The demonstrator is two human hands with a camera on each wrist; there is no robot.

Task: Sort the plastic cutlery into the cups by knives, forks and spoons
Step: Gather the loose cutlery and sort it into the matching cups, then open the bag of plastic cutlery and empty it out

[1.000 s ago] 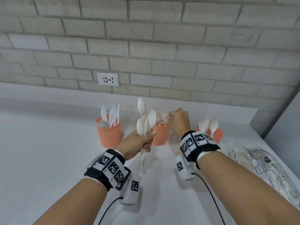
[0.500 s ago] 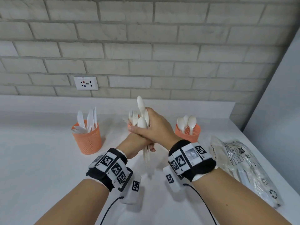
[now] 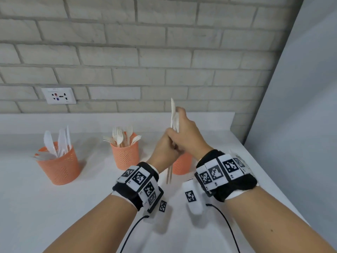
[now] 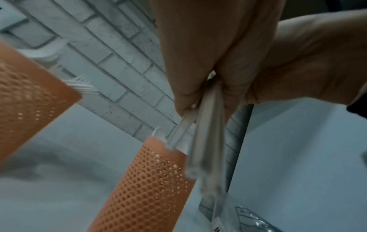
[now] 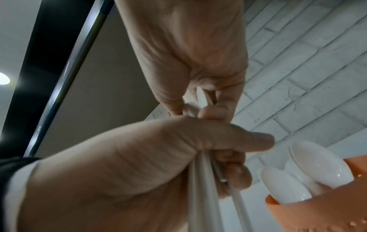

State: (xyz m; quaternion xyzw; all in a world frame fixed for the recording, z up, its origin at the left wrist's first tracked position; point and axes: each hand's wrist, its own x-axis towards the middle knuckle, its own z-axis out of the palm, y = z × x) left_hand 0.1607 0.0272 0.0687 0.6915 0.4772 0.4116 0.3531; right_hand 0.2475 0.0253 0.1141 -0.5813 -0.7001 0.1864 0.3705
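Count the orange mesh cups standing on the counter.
3: knife cup at left, fork cup in the middle, spoon cup at right, partly hidden behind both hands.

White counter (image 3: 54, 207) bearing three orange cups (image 3: 59, 164)

Head cam looks forward and down from above both forearms, wide, onto the white tabletop (image 3: 54, 207) and grey brick wall (image 3: 164, 52). Both wrist cams sit very close under the hands, angled up. Shared: the bundle of white plastic spoons (image 3: 174, 117) and the right-hand orange mesh cup (image 4: 147, 185).
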